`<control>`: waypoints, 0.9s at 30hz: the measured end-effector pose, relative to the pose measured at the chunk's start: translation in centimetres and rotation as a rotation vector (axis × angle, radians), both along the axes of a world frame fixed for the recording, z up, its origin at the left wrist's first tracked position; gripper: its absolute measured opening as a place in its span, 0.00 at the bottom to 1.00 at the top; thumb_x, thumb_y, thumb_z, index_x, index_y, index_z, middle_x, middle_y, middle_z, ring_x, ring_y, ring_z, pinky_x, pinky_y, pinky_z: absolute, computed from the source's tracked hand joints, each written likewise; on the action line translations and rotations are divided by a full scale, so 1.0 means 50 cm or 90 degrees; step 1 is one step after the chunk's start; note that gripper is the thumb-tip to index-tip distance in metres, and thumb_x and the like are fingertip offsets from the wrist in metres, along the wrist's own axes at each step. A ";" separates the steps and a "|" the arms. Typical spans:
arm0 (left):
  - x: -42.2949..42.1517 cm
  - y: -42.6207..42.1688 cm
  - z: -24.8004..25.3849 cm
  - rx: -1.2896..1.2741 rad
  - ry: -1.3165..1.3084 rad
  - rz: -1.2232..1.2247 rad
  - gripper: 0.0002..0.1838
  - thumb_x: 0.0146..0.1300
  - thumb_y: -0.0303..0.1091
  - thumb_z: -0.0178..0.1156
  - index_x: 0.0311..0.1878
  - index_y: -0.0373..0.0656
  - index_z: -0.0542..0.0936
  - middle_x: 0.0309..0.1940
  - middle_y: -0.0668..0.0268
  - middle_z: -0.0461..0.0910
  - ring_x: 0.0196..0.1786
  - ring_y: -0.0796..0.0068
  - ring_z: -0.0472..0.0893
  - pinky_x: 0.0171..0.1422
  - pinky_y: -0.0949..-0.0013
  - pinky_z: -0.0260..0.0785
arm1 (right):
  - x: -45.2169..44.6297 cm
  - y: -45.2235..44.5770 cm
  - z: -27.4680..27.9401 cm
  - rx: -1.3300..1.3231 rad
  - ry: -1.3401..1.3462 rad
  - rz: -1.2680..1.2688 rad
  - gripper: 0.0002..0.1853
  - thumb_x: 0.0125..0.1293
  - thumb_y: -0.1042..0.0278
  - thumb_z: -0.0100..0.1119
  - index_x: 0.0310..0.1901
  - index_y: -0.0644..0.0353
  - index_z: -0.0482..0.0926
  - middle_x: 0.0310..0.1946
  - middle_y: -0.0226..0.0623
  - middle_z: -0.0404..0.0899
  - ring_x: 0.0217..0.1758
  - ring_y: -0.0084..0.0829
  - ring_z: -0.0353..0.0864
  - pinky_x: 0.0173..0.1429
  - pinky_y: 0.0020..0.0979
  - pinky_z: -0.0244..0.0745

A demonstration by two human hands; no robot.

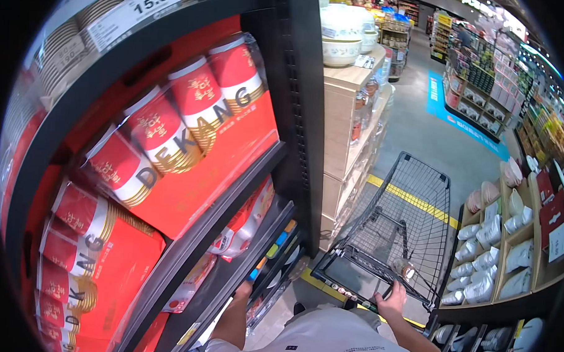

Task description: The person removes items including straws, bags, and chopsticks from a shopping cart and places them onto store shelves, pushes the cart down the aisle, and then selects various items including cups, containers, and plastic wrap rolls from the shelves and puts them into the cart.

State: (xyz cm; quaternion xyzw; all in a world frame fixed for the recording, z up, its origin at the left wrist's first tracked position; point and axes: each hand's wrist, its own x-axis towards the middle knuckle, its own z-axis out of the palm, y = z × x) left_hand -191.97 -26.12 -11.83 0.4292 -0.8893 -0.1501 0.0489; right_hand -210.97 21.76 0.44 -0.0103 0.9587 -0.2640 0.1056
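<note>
Head view, right hand (391, 299) loosely open at wire-mesh cart (427, 203), left hand (244, 291) beside black shelf edge (239, 259), its grip unclear

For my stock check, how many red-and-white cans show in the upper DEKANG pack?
4, in a slanting row: lowest can at left, second can up and right of it, third can beyond that, highest can at right. Others behind may be hidden.

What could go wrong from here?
Cart may swing: only the right hand is at its handle, and the wooden shelf unit stands close alongside. A bump could shake the bowls stacked on top.
The small item near the cart's handle end looks unsecured and might roll or tip.
Left hand is at the dark shelving's edge; it could snag.
</note>
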 end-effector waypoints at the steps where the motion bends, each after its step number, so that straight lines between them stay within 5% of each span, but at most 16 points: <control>1: 0.000 0.004 0.004 -0.005 0.004 0.002 0.24 0.57 0.46 0.69 0.52 0.41 0.83 0.46 0.49 0.85 0.51 0.46 0.85 0.53 0.47 0.76 | -0.001 -0.001 -0.001 -0.002 0.006 0.004 0.47 0.54 0.51 0.72 0.70 0.70 0.63 0.69 0.55 0.63 0.75 0.53 0.58 0.78 0.49 0.52; 6: -0.025 0.027 0.068 0.082 -0.063 0.056 0.28 0.55 0.44 0.71 0.58 0.43 0.81 0.53 0.48 0.83 0.56 0.45 0.82 0.60 0.49 0.74 | 0.001 -0.003 0.002 0.006 -0.002 0.002 0.47 0.54 0.51 0.71 0.70 0.70 0.62 0.69 0.56 0.63 0.76 0.54 0.57 0.79 0.50 0.51; 13: -0.024 0.067 0.136 -0.030 -0.042 -0.015 0.36 0.54 0.45 0.74 0.65 0.41 0.75 0.60 0.47 0.78 0.61 0.44 0.78 0.64 0.49 0.71 | -0.002 0.003 -0.029 0.016 0.057 0.003 0.45 0.53 0.54 0.73 0.69 0.66 0.65 0.66 0.56 0.67 0.73 0.54 0.62 0.76 0.49 0.56; 27: -0.013 0.141 0.203 0.023 -0.050 -0.058 0.39 0.49 0.43 0.78 0.65 0.44 0.77 0.53 0.53 0.83 0.58 0.51 0.79 0.64 0.51 0.69 | -0.005 0.013 -0.036 -0.005 0.070 0.038 0.44 0.57 0.54 0.71 0.70 0.70 0.63 0.66 0.58 0.66 0.72 0.56 0.62 0.76 0.49 0.56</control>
